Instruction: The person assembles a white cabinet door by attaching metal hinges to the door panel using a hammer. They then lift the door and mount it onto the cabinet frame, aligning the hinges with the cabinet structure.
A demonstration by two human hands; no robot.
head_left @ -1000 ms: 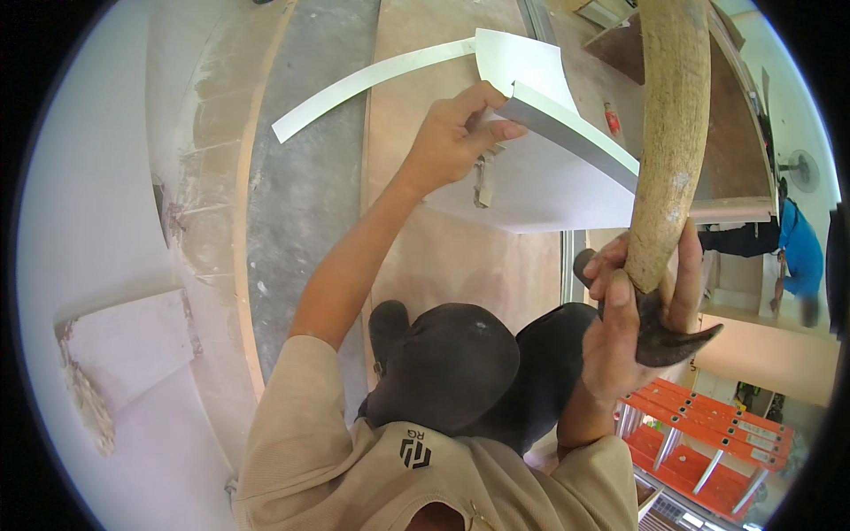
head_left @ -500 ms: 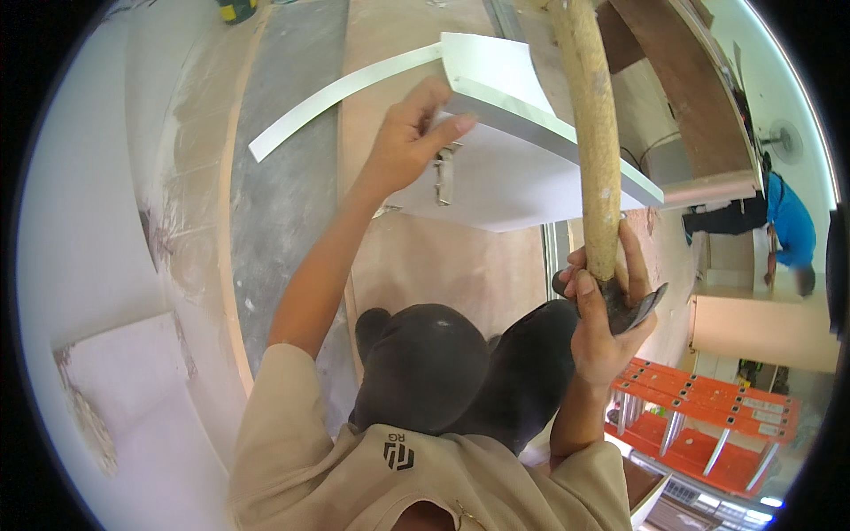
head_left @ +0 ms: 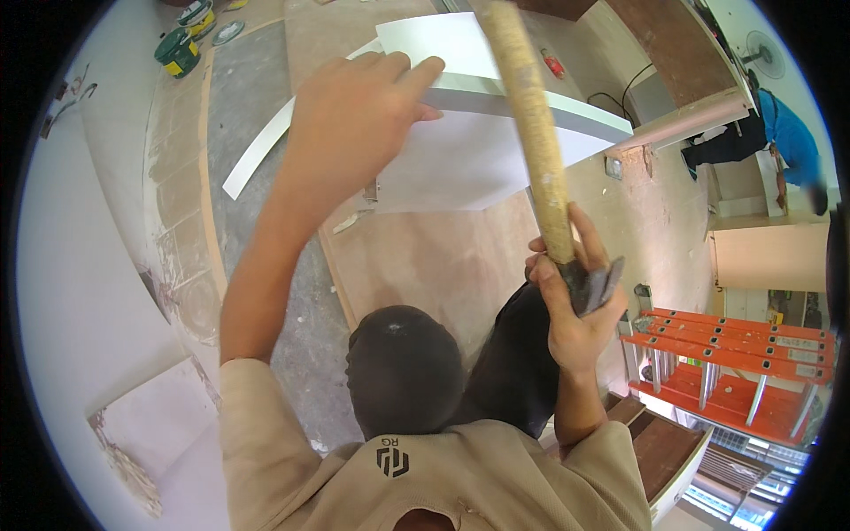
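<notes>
Pressing left hand [head_left: 359,115] flat w/ fingers spread on the white panel [head_left: 478,133] overhead, right hand [head_left: 571,310] is gripping the hammer [head_left: 540,168] near its head, handle up; fixing looks unfinished.

Rough wooden hammer handle [head_left: 531,133], dark metal head [head_left: 595,285], smooth white panel [head_left: 469,159].

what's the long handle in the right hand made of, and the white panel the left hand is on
The long handle looks like bare wood: pale tan, rough, speckled. The white panel seems to be laminated or painted board, smooth and matte with a grey edge; its core is not visible.
</notes>
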